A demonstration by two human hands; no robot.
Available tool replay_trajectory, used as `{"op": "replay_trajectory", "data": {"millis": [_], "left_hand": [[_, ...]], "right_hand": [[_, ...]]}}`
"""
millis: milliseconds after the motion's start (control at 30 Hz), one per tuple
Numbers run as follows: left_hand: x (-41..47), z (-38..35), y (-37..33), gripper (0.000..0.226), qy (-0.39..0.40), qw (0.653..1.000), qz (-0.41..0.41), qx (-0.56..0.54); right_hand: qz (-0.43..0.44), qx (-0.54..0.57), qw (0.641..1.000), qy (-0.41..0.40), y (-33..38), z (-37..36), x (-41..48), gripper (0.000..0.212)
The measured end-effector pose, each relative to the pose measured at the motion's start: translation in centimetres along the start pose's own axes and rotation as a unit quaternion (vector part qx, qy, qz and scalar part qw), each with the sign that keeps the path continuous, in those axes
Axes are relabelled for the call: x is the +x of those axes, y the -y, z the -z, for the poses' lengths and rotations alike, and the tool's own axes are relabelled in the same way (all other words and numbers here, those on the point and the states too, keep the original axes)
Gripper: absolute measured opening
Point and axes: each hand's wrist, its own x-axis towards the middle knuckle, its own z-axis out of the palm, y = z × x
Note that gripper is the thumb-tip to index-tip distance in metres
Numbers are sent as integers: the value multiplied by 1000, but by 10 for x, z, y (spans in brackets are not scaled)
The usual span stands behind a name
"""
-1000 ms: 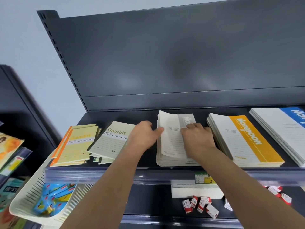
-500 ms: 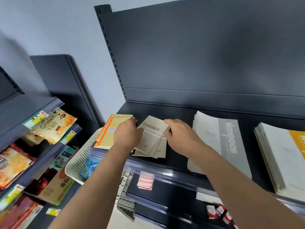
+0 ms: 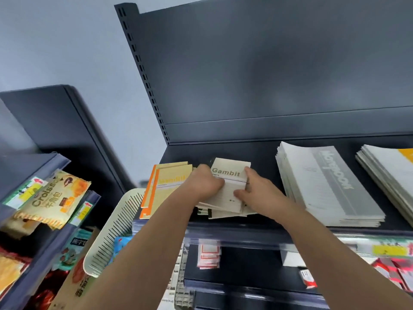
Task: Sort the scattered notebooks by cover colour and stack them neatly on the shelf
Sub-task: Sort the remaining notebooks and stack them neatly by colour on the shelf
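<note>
A loose pile of small cream "Gambit" notebooks lies on the dark shelf. My left hand grips the pile's left edge, and my right hand grips its right edge with the thumb on the top cover. The lower notebooks fan out unevenly under both hands. Just left sits a stack of orange-spined Gambit notebooks. To the right lies a tall stack of large grey-banded notebooks, and beyond it a yellow-banded stack cut off by the frame edge.
A cream slotted basket hangs below the shelf's left end. Snack packets fill the neighbouring rack on the left. Small red and white boxes lie on the lower shelf. The shelf's back panel rises behind the stacks.
Both hands left the grey-banded stack and moved left to the cream Gambit pile, which they now hold from both sides. The view swung left with them.
</note>
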Motion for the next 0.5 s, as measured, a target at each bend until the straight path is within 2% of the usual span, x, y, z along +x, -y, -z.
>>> {"op": "replay_trajectory", "data": {"millis": [167,300,433,500], "left_hand": [[5,1,-1,25,58,993,-2,-103],[15,1,2,31,59,985,3,-162],[18,7,6,51,93,950,29,-296],[19,12,7,62,119,938,25,-324]], "right_hand": [[-37,67,997,-14,-3,-5,-1,45],[-60,84,994,-20,-4,-5,-4,47],[-67,161,985,-12,-12,-1,-10,52],[-62,214,975,-3,-14,4,-12,54]]}}
